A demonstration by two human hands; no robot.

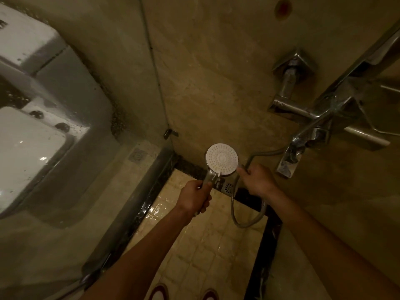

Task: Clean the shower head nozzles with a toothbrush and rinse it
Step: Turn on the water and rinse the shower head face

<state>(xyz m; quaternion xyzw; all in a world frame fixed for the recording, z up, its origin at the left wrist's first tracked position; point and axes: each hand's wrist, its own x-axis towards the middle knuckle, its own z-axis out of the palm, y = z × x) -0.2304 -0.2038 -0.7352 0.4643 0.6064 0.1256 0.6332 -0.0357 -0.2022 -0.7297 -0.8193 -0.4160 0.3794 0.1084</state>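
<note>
Left hand: your left hand was curled round the chrome handle of the shower head, holding it up with the white nozzle face turned toward you.
Right hand: your right hand gripped the hose just right of the head; its fingertips sat close to the rim of the face, but I could not tell whether they touched it.
Shower head: it hung in mid-air between your two hands, near the far wall and above the floor drain.
Toothbrush: none showed in either hand or anywhere in view.
Water: no stream came from the nozzles as far as the dim picture showed; the floor tiles gleamed wet.
Progress: you had the head taken down and presented for work. Whether the scrubbing was already done could not be read from the face. With no brush in hand, my judgement was that you stood either before the brushing or at the rinse.
Left to do: at least a rinse, which would have called for the tap on the right wall.
Surroundings: a glass partition stood to the left, with a toilet beyond it.
</note>
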